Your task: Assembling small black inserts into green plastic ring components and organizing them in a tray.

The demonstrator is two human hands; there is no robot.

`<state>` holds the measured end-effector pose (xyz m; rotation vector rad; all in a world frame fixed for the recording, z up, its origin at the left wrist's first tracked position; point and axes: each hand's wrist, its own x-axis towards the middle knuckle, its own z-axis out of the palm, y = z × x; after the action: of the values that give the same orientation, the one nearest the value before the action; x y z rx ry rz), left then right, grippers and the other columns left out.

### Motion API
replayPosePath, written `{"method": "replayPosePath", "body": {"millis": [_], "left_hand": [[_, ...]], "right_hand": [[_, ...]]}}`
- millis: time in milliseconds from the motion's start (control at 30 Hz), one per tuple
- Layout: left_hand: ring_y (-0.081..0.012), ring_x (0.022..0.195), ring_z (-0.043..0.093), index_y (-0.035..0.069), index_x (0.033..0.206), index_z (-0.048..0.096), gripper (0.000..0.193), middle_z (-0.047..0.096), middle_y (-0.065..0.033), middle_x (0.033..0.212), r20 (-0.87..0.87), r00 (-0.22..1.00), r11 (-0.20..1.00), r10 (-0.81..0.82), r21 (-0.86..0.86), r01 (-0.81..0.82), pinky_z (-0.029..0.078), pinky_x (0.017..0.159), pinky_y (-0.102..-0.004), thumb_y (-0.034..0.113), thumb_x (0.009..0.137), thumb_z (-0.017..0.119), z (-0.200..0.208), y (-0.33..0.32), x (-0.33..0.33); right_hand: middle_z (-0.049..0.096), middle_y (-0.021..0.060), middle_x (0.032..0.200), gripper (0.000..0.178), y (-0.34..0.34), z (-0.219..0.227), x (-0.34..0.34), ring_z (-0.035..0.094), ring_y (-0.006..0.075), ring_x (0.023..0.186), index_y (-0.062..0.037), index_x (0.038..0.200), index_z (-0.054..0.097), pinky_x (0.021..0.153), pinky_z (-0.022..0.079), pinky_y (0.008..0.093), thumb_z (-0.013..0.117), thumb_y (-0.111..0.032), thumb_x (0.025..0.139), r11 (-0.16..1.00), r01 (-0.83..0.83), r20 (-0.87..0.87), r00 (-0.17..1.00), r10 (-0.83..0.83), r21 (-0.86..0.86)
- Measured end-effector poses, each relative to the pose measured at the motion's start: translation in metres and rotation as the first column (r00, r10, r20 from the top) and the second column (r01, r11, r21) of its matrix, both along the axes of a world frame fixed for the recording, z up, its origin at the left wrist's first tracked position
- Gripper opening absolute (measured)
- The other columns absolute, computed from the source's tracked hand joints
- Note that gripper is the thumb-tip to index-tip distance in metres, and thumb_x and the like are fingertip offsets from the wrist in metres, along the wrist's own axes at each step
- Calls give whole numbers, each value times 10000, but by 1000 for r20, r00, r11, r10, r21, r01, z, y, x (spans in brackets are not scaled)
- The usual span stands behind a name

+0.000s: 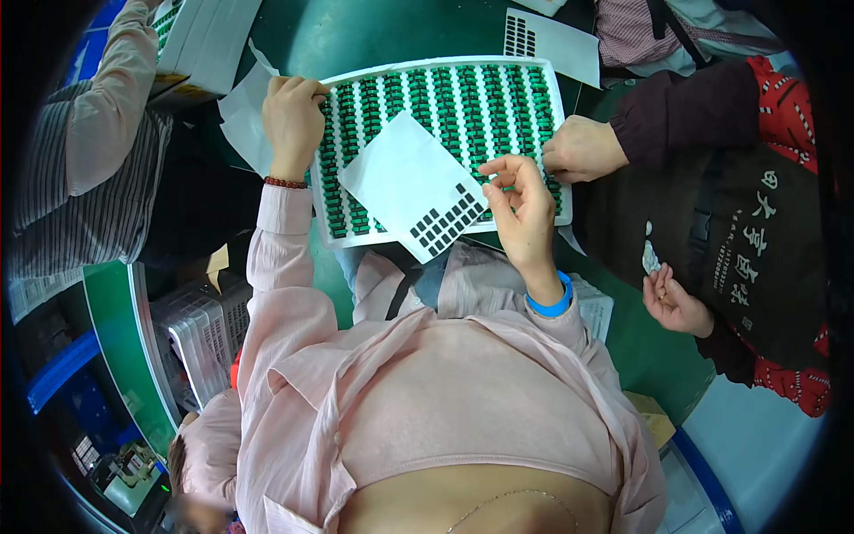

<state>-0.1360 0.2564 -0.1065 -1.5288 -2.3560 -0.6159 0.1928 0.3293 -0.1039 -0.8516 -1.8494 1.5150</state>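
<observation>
A white tray (pixel 436 64) holds columns of small green cylindrical parts (pixel 471 98). On top of it, tilted, lies a white backing sheet (pixel 400 165) with rows of small black square stickers at its lower right. My left hand (pixel 295 125) is at the tray's upper left corner, fingers curled and closed, tips against the end of the leftmost column. What they pinch is hidden. Beside the sheet's right corner hovers my right hand (pixel 527 214), fingers bent, thumb and index finger close together; whether anything tiny sits between them cannot be made out.
At the tray's right edge a co-worker's hand (pixel 583 149) touches the parts; that person's other hand (pixel 672 303) holds a small whitish piece. Another sticker sheet (pixel 574 49) lies at the back right. White boxes (pixel 200 44) stand back left, near loose paper (pixel 245 120). Plastic crates (pixel 200 343) are lower left.
</observation>
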Motion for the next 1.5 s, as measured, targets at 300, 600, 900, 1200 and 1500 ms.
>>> {"method": "replayPosePath", "body": {"millis": [300,600,900,1200,1500], "left_hand": [[-275,912,613,78,829,748,127,691,-70,868,-61,996,995,64,84,-59,510,771,-384,5,774,659,-4,-5,6],[-339,944,612,51,1103,686,309,677,-133,930,-130,977,983,-172,38,178,501,791,-430,11,797,669,40,-38,53],[-333,914,606,52,1086,657,347,645,-113,925,225,974,999,-1,46,-9,479,771,-440,28,752,747,32,-86,132],[-330,818,631,48,998,678,217,650,-114,904,420,885,977,-203,145,156,499,707,-406,-8,790,698,45,-44,118],[-316,850,630,64,953,706,205,671,-101,927,233,953,980,-196,89,179,493,738,-409,7,757,725,57,-104,122]], "right_hand": [[677,68,1048,196,-6,10,2,607,100,874,3,1092,611,729,500,244,618,64,906,999,24,-3,1000,-24,45],[677,104,983,198,-7,16,10,649,193,764,-9,1030,651,611,491,297,655,69,849,933,62,72,993,-94,354],[612,137,944,350,-29,18,7,604,317,854,-27,1118,634,745,490,399,675,68,783,789,12,213,960,-180,615],[592,116,944,328,-49,22,17,606,271,739,-38,1082,656,654,490,373,669,90,780,860,12,218,966,-143,510],[585,89,879,198,-44,19,27,591,272,815,-14,951,727,670,489,382,736,36,759,698,-25,236,949,-208,716]]}}
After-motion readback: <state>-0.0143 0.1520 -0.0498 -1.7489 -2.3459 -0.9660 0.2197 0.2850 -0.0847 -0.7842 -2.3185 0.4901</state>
